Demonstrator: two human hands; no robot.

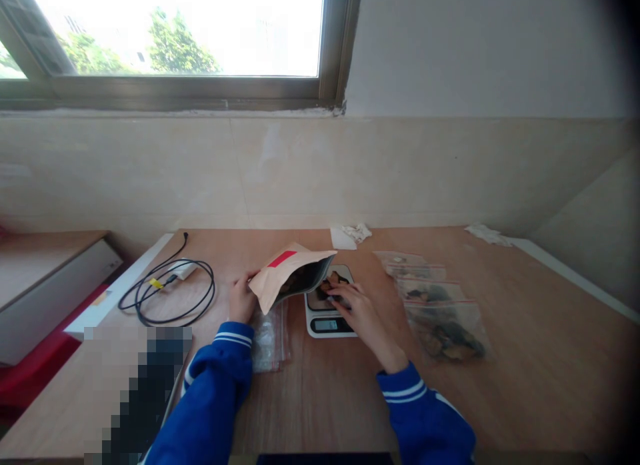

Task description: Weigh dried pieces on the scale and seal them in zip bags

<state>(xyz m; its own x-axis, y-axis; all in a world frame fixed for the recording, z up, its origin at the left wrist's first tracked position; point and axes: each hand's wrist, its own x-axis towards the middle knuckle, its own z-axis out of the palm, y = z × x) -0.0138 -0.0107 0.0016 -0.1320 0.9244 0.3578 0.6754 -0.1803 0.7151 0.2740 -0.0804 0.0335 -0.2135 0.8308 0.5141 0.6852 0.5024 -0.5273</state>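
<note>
My left hand [242, 298] grips a brown kraft-paper pouch [295, 259] with a red stripe by its left end. The pouch is tilted, its mouth gaping to the right, with dark pieces inside. Beside it on the table is a white kitchen scale [315, 323] with a small lit display. Dark brown dried pieces [332, 281] lie on the scale's plate. My right hand [354, 305] reaches over the plate, its fingers closed on some of these pieces; the fingertips are partly hidden. Clear zip bags [270, 341] lie flat below the pouch.
Several zip bags [450, 338] of dark dried pieces lie in a row on the right. A coiled black cable [213, 288] with a white adapter [184, 269] is at left, near a blurred-out dark object [150, 391]. Crumpled tissue [357, 233] lies by the wall.
</note>
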